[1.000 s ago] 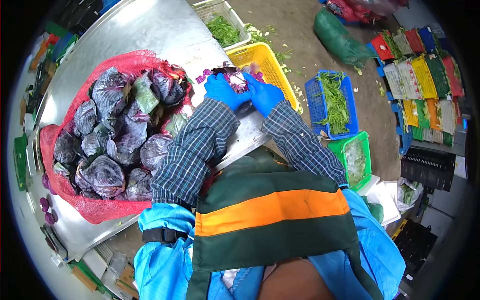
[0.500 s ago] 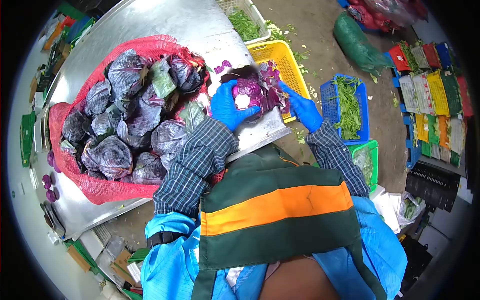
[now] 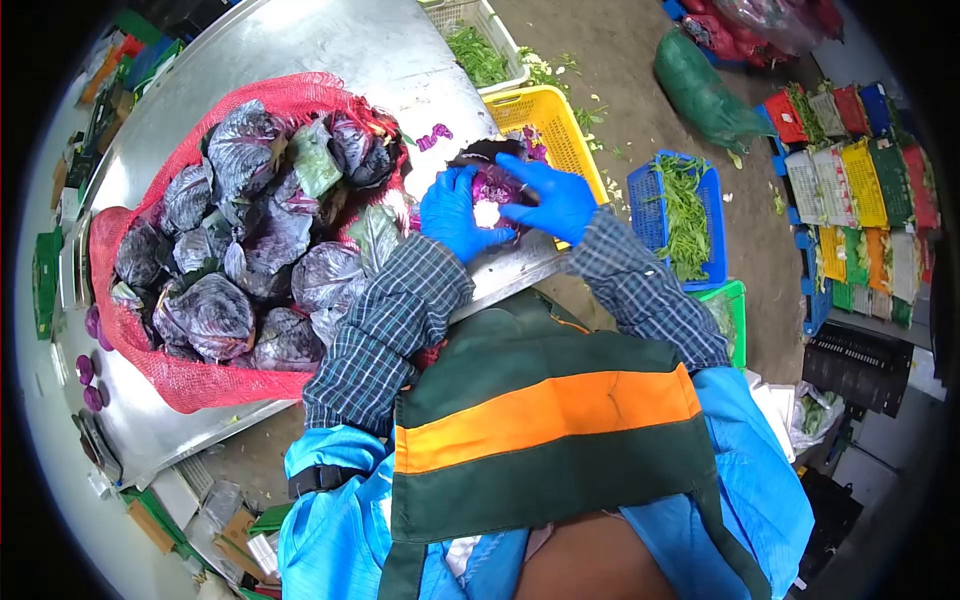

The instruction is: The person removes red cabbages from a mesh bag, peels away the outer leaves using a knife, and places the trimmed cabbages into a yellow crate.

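Observation:
A red cabbage (image 3: 494,184), its pale cut stem end facing me, sits at the metal table's near right edge between my gloved hands. My left hand (image 3: 458,214) grips its left side, with the thumb below. On the cabbage's right side is my right hand (image 3: 556,200), fingers over the top and thumb near the stem. A dark outer leaf (image 3: 487,150) shows just beyond the cabbage. To the left, a red mesh bag (image 3: 180,385) lies open, full of dark red cabbages (image 3: 217,313) with their outer leaves on.
Past the table (image 3: 375,50) edge stands a yellow crate (image 3: 570,125) with purple leaf pieces. A blue crate (image 3: 650,205) of green leaves is on the floor farther right. Small purple cabbages (image 3: 85,370) lie at the table's left side. Purple scraps (image 3: 434,136) lie on the table.
My right hand has moved left from beside the yellow crate onto the cabbage. Purple leaf pieces that hung at the crate's near edge have gone from there. My left hand still holds the cabbage.

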The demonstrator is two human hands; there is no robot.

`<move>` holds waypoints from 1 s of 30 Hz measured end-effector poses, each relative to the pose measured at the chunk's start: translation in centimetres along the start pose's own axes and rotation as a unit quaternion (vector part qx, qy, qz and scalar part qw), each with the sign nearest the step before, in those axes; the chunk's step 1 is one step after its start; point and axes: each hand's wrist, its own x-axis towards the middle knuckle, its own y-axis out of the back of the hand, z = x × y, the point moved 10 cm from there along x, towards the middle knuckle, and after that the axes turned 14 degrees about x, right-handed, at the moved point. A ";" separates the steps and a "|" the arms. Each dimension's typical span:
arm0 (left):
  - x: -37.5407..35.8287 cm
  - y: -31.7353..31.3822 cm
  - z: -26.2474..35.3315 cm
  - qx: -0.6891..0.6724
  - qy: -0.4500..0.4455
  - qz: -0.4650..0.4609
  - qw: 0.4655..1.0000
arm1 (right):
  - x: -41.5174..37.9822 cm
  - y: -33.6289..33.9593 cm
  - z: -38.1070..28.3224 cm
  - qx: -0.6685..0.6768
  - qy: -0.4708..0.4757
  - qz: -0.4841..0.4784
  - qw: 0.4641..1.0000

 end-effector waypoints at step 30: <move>-0.9 -1.8 0.7 0.055 -0.037 0.001 0.998 | 3.7 -1.8 7.2 0.236 -0.063 0.007 0.970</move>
